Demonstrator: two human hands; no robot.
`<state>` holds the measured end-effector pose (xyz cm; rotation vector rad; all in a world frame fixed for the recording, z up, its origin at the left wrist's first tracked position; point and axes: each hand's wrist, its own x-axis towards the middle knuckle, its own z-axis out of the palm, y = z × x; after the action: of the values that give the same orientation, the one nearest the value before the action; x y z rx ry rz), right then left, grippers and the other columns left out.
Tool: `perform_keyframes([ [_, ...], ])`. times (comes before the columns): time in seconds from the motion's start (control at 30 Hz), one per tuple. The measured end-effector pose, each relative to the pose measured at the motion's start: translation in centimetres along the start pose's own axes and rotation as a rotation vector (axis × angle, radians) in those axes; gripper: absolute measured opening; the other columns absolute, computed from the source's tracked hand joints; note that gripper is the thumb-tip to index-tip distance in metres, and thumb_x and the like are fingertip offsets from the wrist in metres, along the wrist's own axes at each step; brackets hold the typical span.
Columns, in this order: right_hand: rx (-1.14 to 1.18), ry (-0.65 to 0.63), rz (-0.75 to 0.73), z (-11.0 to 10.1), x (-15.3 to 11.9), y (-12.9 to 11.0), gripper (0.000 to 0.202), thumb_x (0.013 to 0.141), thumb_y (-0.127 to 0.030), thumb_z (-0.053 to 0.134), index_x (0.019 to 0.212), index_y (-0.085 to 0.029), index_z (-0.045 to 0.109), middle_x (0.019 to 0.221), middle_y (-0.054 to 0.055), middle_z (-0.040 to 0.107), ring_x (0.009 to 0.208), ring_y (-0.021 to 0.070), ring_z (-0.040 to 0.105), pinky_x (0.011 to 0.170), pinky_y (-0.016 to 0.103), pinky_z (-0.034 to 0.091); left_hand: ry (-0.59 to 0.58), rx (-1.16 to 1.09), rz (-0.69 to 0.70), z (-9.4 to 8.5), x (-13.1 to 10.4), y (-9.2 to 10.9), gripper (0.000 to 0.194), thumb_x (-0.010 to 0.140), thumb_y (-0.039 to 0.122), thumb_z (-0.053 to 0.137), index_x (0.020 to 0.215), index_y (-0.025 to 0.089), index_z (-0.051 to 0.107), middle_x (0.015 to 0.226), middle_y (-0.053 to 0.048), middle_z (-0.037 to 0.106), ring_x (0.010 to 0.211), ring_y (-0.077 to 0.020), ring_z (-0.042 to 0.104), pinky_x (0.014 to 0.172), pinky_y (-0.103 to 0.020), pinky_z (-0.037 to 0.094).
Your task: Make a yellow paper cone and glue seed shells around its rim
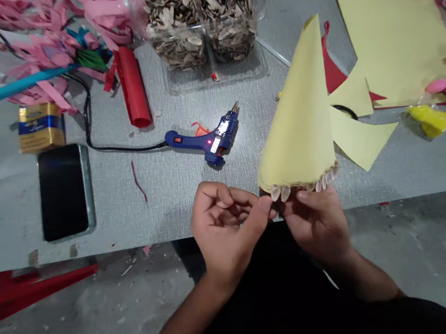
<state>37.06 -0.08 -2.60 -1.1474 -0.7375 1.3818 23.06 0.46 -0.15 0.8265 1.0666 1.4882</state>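
Observation:
A pale yellow paper cone [297, 115] stands tilted over the table edge, its point up and away from me. Along its lower rim runs a partial row of sunflower seed shells [285, 193]. My right hand [320, 219] grips the cone from below, with its thumb at the rim and its other fingers mostly hidden. My left hand [228, 228] is closed in a pinch at the rim's left end, thumb tip against the outermost shell. A blue glue gun [212, 140] lies on the table ahead of my left hand, its red light lit.
A clear two-part plastic box [210, 73] of seed shells stands at the back. To the left lie a phone [64, 192], a gold-blue box [41, 128] and a red paper tube [133, 88]. Yellow paper sheets [398, 43] are at right. Pink paper strips [43, 48] and a black cord [127, 148] spread leftward.

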Motion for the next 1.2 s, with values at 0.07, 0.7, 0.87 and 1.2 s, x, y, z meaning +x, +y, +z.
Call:
perform_keyframes([
  [0.07,0.129,0.02,0.017,0.4,0.2,-0.3,0.035,0.089,-0.031,0.075,0.124,-0.033,0.078,0.109,0.005,0.086,0.108,0.0287,0.084,0.098,0.044,0.071,-0.015,-0.116,-0.072,0.1,-0.6,-0.1,0.05,0.092,0.018,0.094,0.099,0.025,0.045,0.087,0.008,0.074,0.06,-0.0106,0.078,0.06,-0.022,0.069],
  [0.7,0.201,0.001,0.157,0.3,-2.1,-2.2,0.044,0.079,-0.043,0.081,0.119,-0.025,0.081,0.086,0.008,0.081,0.066,0.0226,0.072,0.036,0.025,0.043,-0.004,-0.453,-0.495,2.8,-2.6,0.4,0.06,0.093,0.022,0.091,0.117,0.03,0.037,0.085,0.012,0.068,0.055,-0.0056,0.061,0.049,-0.014,0.056],
  [0.87,0.236,-0.074,0.076,-0.5,-2.5,-1.7,0.042,0.083,-0.046,0.087,0.117,-0.023,0.082,0.088,0.009,0.082,0.068,0.0226,0.076,0.04,0.025,0.049,-0.041,-0.431,-0.417,3.0,-2.7,0.2,0.06,0.094,0.019,0.091,0.114,0.03,0.035,0.083,0.013,0.072,0.052,-0.0057,0.062,0.048,-0.014,0.057],
  [1.2,0.11,-0.025,0.034,-0.2,-2.7,-1.7,0.025,0.088,-0.043,0.095,0.085,-0.024,0.079,0.069,0.002,0.073,0.055,0.0161,0.063,0.046,0.027,0.055,-0.089,-0.334,-0.337,2.1,-2.8,-0.3,0.068,0.089,0.022,0.096,0.118,0.031,0.035,0.089,0.008,0.08,0.059,-0.0101,0.073,0.057,-0.02,0.066],
])
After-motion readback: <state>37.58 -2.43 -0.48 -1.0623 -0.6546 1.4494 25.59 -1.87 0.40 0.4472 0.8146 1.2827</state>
